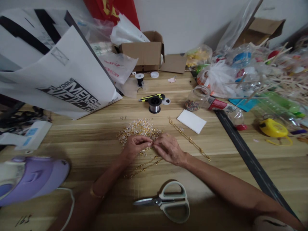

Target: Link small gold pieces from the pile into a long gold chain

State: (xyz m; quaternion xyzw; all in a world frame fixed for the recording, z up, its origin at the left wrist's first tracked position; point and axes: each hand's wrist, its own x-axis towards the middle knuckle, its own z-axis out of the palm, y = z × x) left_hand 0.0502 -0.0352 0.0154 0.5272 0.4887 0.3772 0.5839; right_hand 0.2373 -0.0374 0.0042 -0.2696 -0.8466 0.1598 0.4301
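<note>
Now the left hand [134, 148] pinches narrow, just before the bead pile [138, 127], on the chain [144, 165] trailing over the table [96, 150]; the right hand [169, 149] pinches it too. Judging by that pile, plenty is left; a second chain [190, 140] lies right, seemingly done.

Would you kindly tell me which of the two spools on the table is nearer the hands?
The black-rimmed spool of silvery wire, beside the yellow-and-black utility knife; the dark-thread spool stands farther back.

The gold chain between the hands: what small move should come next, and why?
Probably draw the chain slightly toward the body, away from the bead pile: the left hand and right hand pinch it at the pile's edge, where loose pieces might catch.
</note>
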